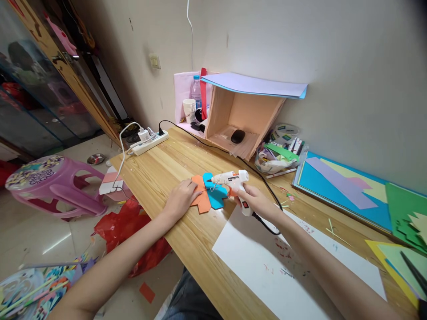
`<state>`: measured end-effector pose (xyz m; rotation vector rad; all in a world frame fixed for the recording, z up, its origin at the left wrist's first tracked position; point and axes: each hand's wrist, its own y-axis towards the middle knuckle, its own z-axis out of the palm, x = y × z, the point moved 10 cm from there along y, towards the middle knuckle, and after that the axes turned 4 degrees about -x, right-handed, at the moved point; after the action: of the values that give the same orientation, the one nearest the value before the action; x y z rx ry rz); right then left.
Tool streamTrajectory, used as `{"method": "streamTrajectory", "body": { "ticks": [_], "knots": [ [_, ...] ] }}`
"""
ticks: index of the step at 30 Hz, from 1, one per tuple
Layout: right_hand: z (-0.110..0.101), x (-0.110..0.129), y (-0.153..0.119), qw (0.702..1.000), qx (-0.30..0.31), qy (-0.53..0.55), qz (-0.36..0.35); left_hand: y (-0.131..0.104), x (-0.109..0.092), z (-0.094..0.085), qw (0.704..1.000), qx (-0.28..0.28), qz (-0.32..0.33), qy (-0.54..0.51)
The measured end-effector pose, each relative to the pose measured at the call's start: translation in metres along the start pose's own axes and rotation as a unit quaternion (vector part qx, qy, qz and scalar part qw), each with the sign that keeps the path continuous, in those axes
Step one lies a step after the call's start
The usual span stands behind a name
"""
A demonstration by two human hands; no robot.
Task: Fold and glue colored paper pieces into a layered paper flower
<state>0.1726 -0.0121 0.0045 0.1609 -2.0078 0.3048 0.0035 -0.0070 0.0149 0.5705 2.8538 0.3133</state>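
Observation:
My right hand (255, 199) is wrapped round the handle of a white hot glue gun (230, 178), its nozzle pointing left over a blue paper cutout (216, 195). Beside the blue piece lies an orange paper cutout (200, 202), the two meeting along a seam on the wooden table. My left hand (180, 198) rests on the left edge of the orange piece, fingers stretched out and pressing it down. A black cord trails from the glue gun's handle. Whether the nozzle touches the paper I cannot tell.
A white power strip (151, 143) with plugs sits at the table's far left. Behind the cutouts stands a cardboard box (247, 115). To its right are a tub of markers and scraps (276, 153) and coloured paper sheets (343, 182). A white sheet (247, 249) lies under my right forearm.

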Motion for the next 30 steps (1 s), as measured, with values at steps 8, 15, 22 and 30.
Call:
{"method": "streamTrajectory", "body": {
  "ticks": [8, 15, 22, 30],
  "knots": [
    [-0.003, 0.012, -0.007, 0.998, 0.001, -0.057, 0.015, 0.005, -0.007, 0.001, 0.999, 0.012, 0.037, -0.001],
    [0.004, 0.032, -0.005, 0.987, 0.023, -0.160, -0.021, 0.002, 0.030, -0.001, 0.977, -0.066, -0.109, -0.173],
    [0.023, 0.043, 0.010, 0.979, 0.058, -0.192, -0.035, 0.005, 0.042, 0.010, 0.955, -0.074, -0.136, -0.254],
    [0.027, 0.037, 0.017, 0.982, 0.045, -0.181, -0.027, 0.003, 0.041, 0.012, 0.960, -0.060, -0.145, -0.233]
  ]
}}
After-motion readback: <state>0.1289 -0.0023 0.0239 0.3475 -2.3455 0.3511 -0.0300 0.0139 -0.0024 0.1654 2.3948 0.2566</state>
